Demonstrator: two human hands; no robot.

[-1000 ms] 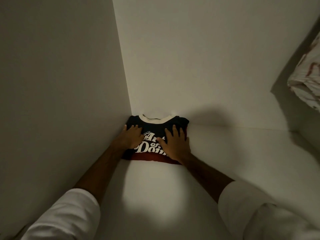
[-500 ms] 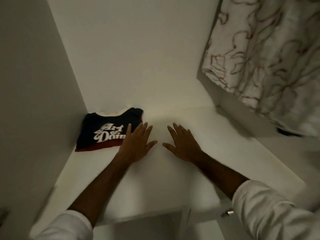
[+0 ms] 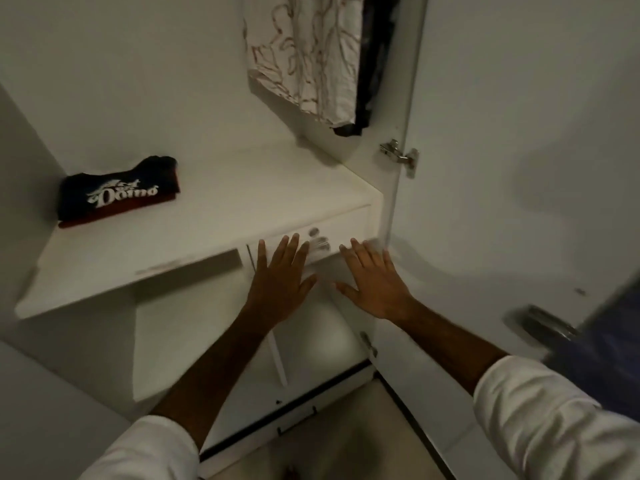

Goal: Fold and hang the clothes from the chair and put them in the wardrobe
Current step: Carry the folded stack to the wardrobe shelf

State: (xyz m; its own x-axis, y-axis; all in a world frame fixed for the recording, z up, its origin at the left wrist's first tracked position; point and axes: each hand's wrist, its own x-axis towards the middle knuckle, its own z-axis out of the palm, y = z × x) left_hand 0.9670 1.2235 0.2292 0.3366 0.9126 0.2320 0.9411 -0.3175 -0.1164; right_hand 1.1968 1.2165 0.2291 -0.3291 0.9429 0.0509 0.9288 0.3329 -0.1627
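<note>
A folded dark t-shirt (image 3: 117,195) with white lettering and a red hem lies in the back left corner of the white wardrobe shelf (image 3: 242,199). My left hand (image 3: 280,278) and my right hand (image 3: 375,282) hover in front of the shelf's front edge, fingers spread and straight, holding nothing. Both hands are well apart from the t-shirt, to its lower right. No chair is in view.
A white patterned garment (image 3: 304,53) and a dark one (image 3: 374,64) hang at the upper right inside the wardrobe. The open white door (image 3: 519,168) with a hinge (image 3: 400,155) stands on the right. A drawer with a keyhole (image 3: 313,232) sits under the shelf.
Both hands have left the folded t-shirt and drawn back out of the shelf toward me. The view has pulled back and swung right, showing the door and hanging clothes.
</note>
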